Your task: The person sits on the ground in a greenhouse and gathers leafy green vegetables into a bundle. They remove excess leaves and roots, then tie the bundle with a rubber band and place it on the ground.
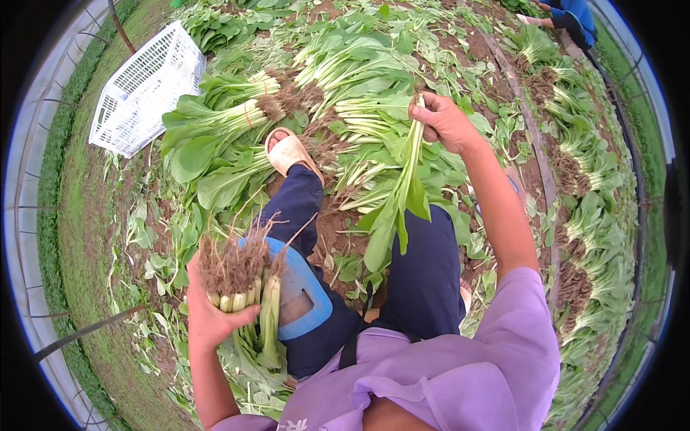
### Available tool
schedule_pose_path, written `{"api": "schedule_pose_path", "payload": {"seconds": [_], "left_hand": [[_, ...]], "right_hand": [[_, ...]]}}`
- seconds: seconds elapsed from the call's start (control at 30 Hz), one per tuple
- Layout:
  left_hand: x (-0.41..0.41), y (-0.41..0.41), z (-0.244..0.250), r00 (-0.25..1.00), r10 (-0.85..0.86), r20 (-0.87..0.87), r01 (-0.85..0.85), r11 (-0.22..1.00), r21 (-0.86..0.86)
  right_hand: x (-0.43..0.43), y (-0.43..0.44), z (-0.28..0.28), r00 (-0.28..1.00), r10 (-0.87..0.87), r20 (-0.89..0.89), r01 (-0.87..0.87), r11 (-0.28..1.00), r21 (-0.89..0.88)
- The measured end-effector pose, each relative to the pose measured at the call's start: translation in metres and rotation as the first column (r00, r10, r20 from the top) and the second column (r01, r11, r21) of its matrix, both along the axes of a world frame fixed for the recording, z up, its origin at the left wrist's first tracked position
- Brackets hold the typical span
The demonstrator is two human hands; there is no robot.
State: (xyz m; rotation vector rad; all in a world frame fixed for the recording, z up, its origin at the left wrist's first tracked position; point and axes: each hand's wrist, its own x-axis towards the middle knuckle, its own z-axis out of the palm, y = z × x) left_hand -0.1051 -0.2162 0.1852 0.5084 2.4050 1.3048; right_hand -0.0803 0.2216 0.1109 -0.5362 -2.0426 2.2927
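Observation:
My left hand (207,318) grips a bunch of leafy greens (250,301), with its brown roots pointing up and its leaves hanging below. The bunch is beside a blue pad (321,310) on my left thigh. My right hand (444,123) pinches one leafy green plant (408,172) near its root end, and its leaves droop toward my right knee. Under and beyond that plant, loose greens (356,70) lie heaped on the soil. Left of them, past my sandaled foot (291,151), rest bundles of greens (223,121), some tied with red bands.
A white plastic crate (143,89) stands at the upper left. Rooted bundles (579,167) line the right side beyond a narrow strip (531,116) on the ground. Another person (574,21) is at the upper right. A dark pole (89,333) juts in from the left.

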Motion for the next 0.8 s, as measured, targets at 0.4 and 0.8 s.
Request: {"api": "schedule_pose_path", "payload": {"seconds": [0.4, 0.8], "left_hand": [[0.005, -0.005, 0.009, 0.964, -0.202, -0.175, 0.175, 0.972, -0.160], [0.002, -0.014, -0.002, 0.973, -0.190, -0.131, 0.186, 0.981, -0.047]], "right_hand": [[0.097, -0.241, 0.039, 0.968, 0.131, -0.213, -0.250, 0.515, -0.820], [0.079, -0.304, 0.020, 0.991, -0.036, -0.126, -0.030, 0.873, -0.486]]}}
